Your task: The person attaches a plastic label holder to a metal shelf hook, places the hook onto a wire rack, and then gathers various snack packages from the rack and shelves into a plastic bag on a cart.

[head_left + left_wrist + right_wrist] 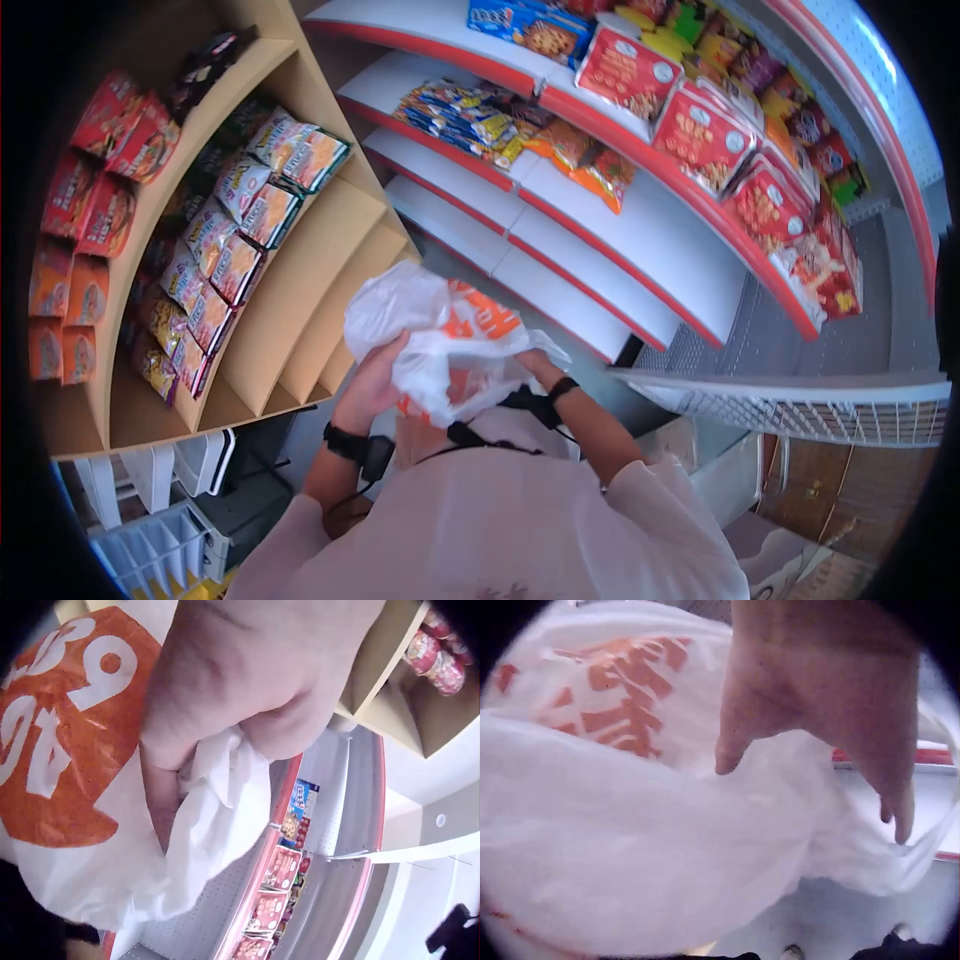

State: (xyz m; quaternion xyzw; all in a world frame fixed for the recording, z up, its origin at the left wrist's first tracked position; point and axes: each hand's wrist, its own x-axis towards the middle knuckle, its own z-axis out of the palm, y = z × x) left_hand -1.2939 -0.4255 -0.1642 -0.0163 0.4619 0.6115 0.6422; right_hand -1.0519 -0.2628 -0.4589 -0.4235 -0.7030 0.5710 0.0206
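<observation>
A white plastic bag with orange print (440,345) is held up in front of the chest. The left hand (375,380) is at its left side; in the left wrist view that hand (247,682) grips bunched white plastic (225,795), fingers curled into it. At the bag's right side is the right hand (540,368). In the right wrist view the right hand (821,712) has thumb and fingers spread apart against the bag (645,832), fingertips by a loop of plastic at the right. The bag's contents cannot be made out.
A wooden shelf (330,240) with packaged snacks stands at the left. White shelves with red edges (590,250) hold more packets ahead. A white wire basket (800,400) is at the right, and a blue-grey crate (160,545) at the lower left.
</observation>
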